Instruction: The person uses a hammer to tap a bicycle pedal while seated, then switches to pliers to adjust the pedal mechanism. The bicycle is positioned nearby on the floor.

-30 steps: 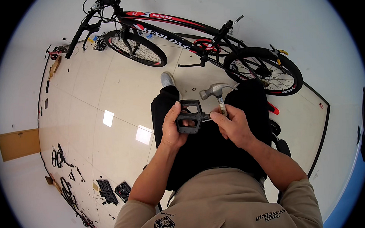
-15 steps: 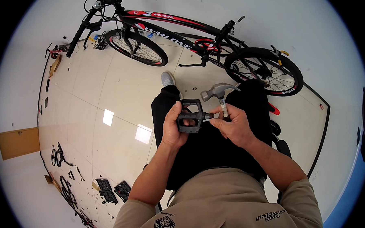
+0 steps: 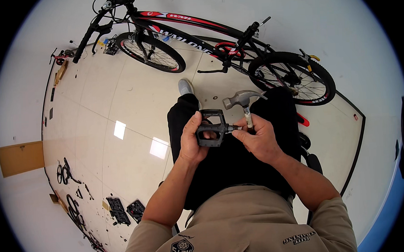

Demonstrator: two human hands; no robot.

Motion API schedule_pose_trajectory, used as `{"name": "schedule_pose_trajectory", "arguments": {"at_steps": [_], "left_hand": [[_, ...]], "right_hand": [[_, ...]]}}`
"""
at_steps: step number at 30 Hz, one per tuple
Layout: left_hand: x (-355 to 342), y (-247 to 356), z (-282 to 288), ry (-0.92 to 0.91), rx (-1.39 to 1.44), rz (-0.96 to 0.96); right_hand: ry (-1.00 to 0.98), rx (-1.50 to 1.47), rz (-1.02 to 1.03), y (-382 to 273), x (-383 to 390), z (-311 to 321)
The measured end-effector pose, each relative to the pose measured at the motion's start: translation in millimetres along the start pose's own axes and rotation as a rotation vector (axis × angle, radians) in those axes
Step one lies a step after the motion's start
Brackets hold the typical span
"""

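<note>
A black bicycle pedal (image 3: 217, 138) sits in my left hand (image 3: 191, 139), gripped by its left side with the thumb on top. Its threaded axle points right, toward my right hand (image 3: 260, 139). That hand is closed round the light, worn handle of a claw hammer (image 3: 240, 99), whose metal head stands above the fist with the claw to the right. The right thumb and fingertips also touch the end of the pedal axle. Both hands are over my lap, in front of black trousers.
Ahead, a black and red bicycle (image 3: 198, 29) leans along the wall, a bare crank arm (image 3: 212, 71) on its near side. Open black tool cases (image 3: 120, 211) lie on the tiled floor at lower left, near scattered bike parts (image 3: 68, 171). A wooden door (image 3: 21, 158) is far left.
The hammer head has shifted very slightly, up and to the right. Both hands keep their hold on the pedal and hammer, nearly still.
</note>
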State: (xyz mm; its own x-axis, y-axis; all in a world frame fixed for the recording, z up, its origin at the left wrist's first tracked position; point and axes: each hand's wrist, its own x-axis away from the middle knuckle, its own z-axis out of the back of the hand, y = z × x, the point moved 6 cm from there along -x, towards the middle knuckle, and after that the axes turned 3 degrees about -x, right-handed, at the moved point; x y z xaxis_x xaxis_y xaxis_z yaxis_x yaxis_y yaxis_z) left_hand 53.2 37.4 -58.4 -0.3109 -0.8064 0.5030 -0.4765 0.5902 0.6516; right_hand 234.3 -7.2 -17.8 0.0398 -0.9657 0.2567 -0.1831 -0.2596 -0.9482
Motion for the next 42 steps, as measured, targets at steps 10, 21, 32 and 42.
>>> {"name": "schedule_pose_trajectory", "arguments": {"at_steps": [10,21,32,42], "left_hand": [[0.8,1.3,-1.2,0.022,0.017,0.005],[0.6,1.3,-2.1,0.041,0.011,0.002],[-1.5,-1.3,2.6,0.025,0.007,-0.01],[-0.5,1.2,1.2,0.008,0.041,-0.003]], "right_hand": [[-0.018,-0.101,-0.204,9.2,1.1,2.7],[-0.004,-0.063,0.0,0.9,-1.5,2.2],[0.019,0.026,-0.015,1.2,-2.6,0.8],[0.013,-0.183,-0.261,8.8,-3.4,5.3]]}}
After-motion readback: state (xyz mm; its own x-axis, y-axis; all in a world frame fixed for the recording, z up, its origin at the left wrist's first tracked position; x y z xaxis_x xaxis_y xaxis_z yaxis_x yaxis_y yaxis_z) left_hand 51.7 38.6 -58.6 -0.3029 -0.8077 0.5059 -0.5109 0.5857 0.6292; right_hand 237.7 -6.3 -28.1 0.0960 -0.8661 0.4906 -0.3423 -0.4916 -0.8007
